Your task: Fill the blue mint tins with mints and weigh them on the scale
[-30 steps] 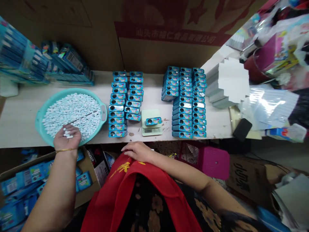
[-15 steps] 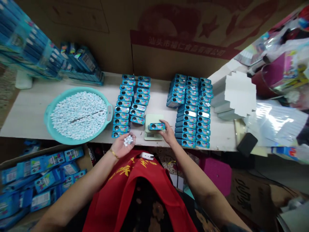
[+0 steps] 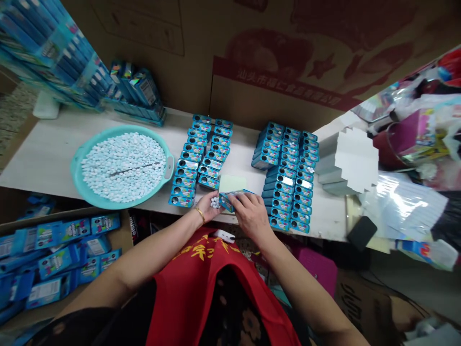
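My left hand (image 3: 207, 206) is cupped palm up, with a small heap of white candies (image 3: 215, 202) lying in it. Gripped in my right hand (image 3: 251, 214) is a small blue candy box (image 3: 226, 198), tilted with its left end against the heap. Whether candies are passing between palm and box cannot be seen. Just behind both hands is a pale green kitchen scale (image 3: 233, 182), its front part covered. A turquoise basin (image 3: 170, 167) full of white candies (image 3: 122, 168) stands to the left, with a dark thin strip lying across them.
Upright blue boxes stand in rows left (image 3: 186, 173) and right (image 3: 283, 194) of the scale. A white folded card stack (image 3: 355, 161) and a black phone (image 3: 362, 233) lie further right. A carton of blue boxes (image 3: 59, 262) sits lower left. A big cardboard box (image 3: 201, 72) walls the back.
My right hand has lifted the blue box off the scale and tilted it toward my left palm. My left hand has moved right to meet it. The view has shifted slightly.
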A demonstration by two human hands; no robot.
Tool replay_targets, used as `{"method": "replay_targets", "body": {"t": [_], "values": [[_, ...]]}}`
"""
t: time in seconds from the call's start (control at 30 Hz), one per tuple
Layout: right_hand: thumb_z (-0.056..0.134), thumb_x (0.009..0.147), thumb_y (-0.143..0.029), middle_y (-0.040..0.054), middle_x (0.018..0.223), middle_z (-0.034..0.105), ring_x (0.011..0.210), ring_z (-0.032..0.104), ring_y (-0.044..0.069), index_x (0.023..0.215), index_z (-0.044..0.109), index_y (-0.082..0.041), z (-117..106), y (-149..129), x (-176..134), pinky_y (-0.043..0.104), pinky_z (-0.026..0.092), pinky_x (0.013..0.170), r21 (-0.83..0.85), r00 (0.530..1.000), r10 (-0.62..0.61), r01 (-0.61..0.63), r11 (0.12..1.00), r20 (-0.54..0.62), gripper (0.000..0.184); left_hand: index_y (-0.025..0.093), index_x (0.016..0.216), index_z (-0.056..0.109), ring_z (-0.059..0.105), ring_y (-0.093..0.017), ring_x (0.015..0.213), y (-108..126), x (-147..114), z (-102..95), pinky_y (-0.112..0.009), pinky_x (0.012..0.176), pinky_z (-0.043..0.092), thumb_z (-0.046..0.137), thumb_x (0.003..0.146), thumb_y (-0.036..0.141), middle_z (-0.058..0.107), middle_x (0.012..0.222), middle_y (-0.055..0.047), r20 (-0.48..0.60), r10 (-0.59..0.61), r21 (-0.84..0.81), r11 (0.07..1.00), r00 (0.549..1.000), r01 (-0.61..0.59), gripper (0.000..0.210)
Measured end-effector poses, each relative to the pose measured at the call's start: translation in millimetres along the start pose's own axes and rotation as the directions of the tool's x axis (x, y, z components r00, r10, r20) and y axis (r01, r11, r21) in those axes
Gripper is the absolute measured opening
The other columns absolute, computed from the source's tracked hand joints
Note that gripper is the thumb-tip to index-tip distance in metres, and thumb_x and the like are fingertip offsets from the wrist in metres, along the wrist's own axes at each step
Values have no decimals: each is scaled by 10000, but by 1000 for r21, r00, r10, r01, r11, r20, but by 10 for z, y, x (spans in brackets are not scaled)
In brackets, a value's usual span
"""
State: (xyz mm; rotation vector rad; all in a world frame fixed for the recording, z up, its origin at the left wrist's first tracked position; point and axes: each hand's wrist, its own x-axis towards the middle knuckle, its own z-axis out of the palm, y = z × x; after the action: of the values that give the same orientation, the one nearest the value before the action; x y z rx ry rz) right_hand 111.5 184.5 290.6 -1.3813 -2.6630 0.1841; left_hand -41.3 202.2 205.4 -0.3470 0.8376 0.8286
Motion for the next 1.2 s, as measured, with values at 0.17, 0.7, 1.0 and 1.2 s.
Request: {"method": "replay_targets", "body": {"t": [0.17,0.7,1.0,1.2], "values": [[417,825,-171,76,1049,557,948,430,242,1202,459,-261,20,27,-80,385,301,792,11,999,49,-49,999,-9,389,99,710,573,582,-147,566,-6,13,-14,-273,538,490,488,770,185,606,620,-74,-20,5,46,999,1000,-4,136],[529,735,-226,53,979,571,896,510,201,1049,508,-212,496,371,-226,346,403,794,621,900,415,-253,742,-129,315,83,756,588,586,-139,531,57,-95,-37,-227,457,481,496,775,176,593,589,-79,-44,-27,117,993,999,32,133],[552,717,-315,85,1046,552,943,528,196,1088,476,-166,1007,594,-150,359,427,816,800,848,526,-269,536,-67,407,81,828,606,634,-167,691,116,-578,-334,-266,620,528,463,778,124,654,742,-122,-112,10,113,994,994,3,157],[476,808,-217,83,1112,524,1028,457,201,1109,505,-220,488,-103,-237,370,380,889,463,976,162,-78,883,-146,303,84,898,592,633,-183,787,43,-683,-482,-307,710,514,418,796,107,658,851,-126,-45,-80,133,988,996,85,203]]}}
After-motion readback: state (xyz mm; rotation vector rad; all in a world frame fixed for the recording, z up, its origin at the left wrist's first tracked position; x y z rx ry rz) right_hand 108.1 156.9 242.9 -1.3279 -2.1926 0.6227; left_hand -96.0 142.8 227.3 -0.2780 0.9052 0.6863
